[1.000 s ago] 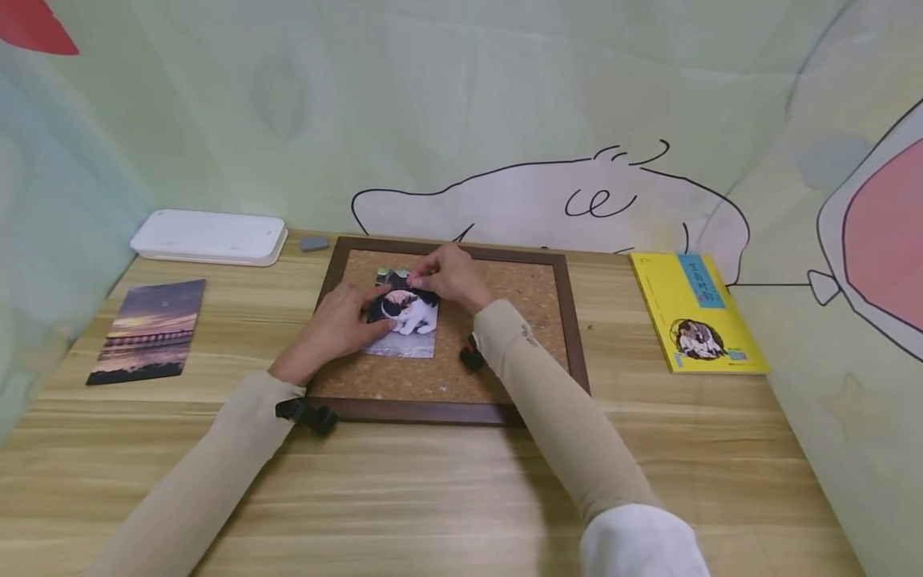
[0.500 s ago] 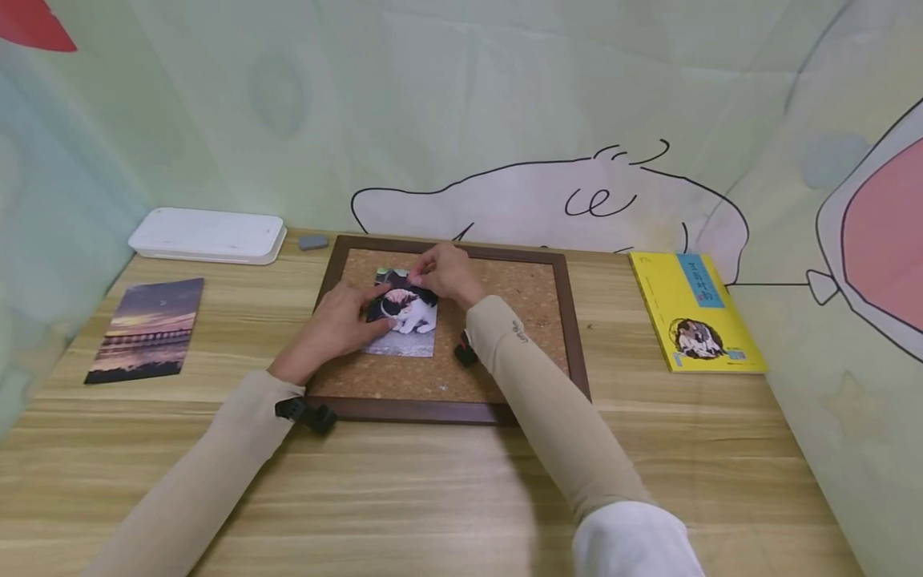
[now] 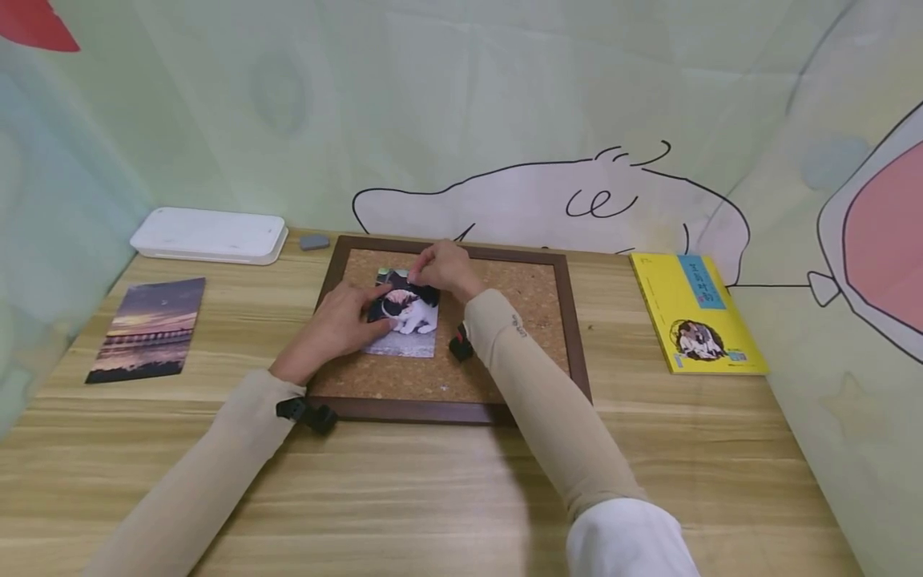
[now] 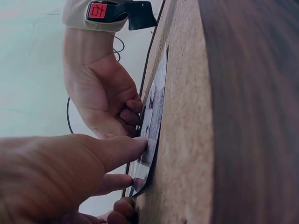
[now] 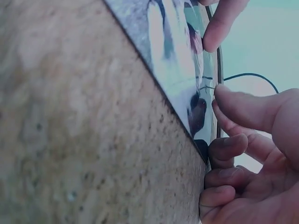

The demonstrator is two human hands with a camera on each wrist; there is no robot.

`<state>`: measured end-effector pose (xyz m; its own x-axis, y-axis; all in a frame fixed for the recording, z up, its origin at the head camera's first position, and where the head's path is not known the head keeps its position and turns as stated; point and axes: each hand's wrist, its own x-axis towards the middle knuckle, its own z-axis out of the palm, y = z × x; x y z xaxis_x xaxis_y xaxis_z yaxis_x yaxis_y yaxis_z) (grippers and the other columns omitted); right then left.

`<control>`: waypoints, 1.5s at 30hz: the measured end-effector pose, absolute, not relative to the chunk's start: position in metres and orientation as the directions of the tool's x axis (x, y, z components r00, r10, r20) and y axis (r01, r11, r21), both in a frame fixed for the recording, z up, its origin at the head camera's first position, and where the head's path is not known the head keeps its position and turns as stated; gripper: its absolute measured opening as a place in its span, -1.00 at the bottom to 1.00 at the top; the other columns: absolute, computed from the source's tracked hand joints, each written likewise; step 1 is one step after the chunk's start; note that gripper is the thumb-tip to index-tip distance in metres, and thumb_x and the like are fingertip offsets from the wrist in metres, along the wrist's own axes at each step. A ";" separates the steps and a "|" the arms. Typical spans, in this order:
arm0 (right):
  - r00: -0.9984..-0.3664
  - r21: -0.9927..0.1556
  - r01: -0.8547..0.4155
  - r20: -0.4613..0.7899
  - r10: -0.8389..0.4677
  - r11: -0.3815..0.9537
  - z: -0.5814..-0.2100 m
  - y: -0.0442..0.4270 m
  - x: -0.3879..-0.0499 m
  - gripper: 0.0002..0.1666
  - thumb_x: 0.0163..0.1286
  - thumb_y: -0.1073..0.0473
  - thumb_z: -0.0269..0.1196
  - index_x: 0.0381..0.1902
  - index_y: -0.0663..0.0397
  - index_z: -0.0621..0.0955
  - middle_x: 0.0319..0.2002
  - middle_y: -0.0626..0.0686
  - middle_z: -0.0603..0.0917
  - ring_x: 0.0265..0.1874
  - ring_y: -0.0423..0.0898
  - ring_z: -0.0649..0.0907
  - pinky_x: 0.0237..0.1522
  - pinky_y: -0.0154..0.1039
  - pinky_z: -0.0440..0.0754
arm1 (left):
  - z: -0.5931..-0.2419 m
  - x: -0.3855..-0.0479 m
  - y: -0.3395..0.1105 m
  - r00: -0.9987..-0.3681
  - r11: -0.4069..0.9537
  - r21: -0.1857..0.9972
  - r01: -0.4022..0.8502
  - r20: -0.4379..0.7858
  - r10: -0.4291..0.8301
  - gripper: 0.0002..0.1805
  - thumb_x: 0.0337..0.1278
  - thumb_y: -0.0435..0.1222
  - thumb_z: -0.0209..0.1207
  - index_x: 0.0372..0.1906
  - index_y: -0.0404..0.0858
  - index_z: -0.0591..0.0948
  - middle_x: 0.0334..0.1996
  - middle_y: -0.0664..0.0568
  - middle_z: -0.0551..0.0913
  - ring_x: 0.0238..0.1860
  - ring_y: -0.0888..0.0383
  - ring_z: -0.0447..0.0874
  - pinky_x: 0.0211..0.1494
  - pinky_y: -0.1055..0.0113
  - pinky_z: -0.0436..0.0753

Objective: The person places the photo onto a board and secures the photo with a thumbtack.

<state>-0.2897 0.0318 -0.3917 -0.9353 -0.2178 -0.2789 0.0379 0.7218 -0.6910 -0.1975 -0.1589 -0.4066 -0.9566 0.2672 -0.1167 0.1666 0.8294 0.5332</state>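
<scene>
A photo of a black-and-white cat [image 3: 411, 344] lies on a brown-framed cork board [image 3: 382, 381] in the head view. My left hand [image 3: 339, 320] rests on its left side; thumb and fingers, roughly straight, press the print down. At the photo's upper part, my right hand [image 3: 449, 271] pinches a small pin between thumb and index finger. In the right wrist view the thin metal needle [image 5: 208, 87] points at the print; whether it has pierced it I cannot tell. The pin's head is mostly hidden by the fingertips. The right hand's other fingers are curled against the board.
A sunset photo [image 3: 147, 330] lies at the left of the wooden table [image 3: 404, 497]. Behind it are a white case [image 3: 209, 236] and a small grey block [image 3: 313, 242]. A yellow book [image 3: 695, 312] lies at the right. A printed curtain [image 3: 461, 104] borders the table's back.
The right forearm and wrist have shifted slightly left, while its fingertips stay at the photo's upper part. My left hand and the cat photo hold their place.
</scene>
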 end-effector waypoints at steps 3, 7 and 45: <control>-0.935 -0.696 0.077 -0.300 -0.191 0.714 -0.390 0.030 -0.291 -0.88 0.39 0.13 0.50 -0.26 0.02 0.76 -0.12 -0.02 0.73 -0.08 -0.11 0.55 -0.11 -0.28 0.43 | -0.406 -0.197 -0.159 -0.957 0.830 0.533 0.162 -0.120 0.264 -0.27 0.41 -0.16 0.35 0.58 -0.28 0.44 -0.27 -0.14 0.41 -0.13 -0.06 0.30 -0.14 0.19 0.23; -0.940 -0.691 0.084 -0.293 -0.173 0.718 -0.390 0.028 -0.291 -0.83 0.36 0.12 0.53 -0.35 -0.04 0.71 -0.16 -0.06 0.69 -0.08 -0.10 0.54 -0.13 -0.28 0.41 | -0.406 -0.197 -0.159 -0.957 0.832 0.530 0.162 -0.120 0.263 -0.27 0.41 -0.16 0.35 0.58 -0.27 0.44 -0.26 -0.15 0.41 -0.12 -0.07 0.31 -0.13 0.19 0.23; -0.954 -0.829 -0.034 -0.140 -0.267 0.557 -0.395 0.119 -0.244 -0.51 0.66 -0.13 0.18 0.30 0.08 0.59 0.18 0.15 0.67 0.12 0.04 0.67 0.09 -0.04 0.67 | -0.398 -0.189 -0.177 -0.971 0.806 0.564 0.182 -0.024 0.236 -0.27 0.38 -0.16 0.35 0.53 -0.39 0.46 -0.12 -0.27 0.63 -0.10 -0.11 0.51 -0.12 0.16 0.44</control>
<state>-0.2439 0.1188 -0.3954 -0.9536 -0.2667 -0.1397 -0.0344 0.5575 -0.8295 -0.1893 -0.1766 -0.3978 -0.9713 0.2364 -0.0244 0.1819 0.8055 0.5640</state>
